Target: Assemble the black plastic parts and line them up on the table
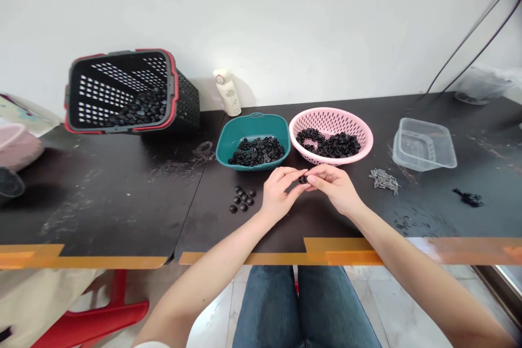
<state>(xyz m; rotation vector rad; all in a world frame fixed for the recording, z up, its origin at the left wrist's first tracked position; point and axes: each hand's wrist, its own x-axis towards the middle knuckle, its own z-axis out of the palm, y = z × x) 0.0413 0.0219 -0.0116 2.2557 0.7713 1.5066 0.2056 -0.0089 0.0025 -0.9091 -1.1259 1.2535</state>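
My left hand (281, 190) and my right hand (331, 187) meet above the black tabletop, with a small black plastic piece (302, 179) pinched between their fingertips. Just beyond them, a teal plastic basin (253, 123) holds a heap of similar black pieces. A pink perforated colander (331, 117) beside it holds more of them. Several round black pieces (242, 198) lie loose on the table, left of my left hand. To the right of my right hand sits a small pile of grey pins or screws (384, 180).
A black-and-red perforated basket (122, 89) lies tipped on its side at back left, with black pieces inside. A clear plastic tub (424, 144) and a dark scattered clump (468, 198) are on the right. A white pump bottle (226, 92) stands by the wall. Orange tape lines the table's front edge (101, 262).
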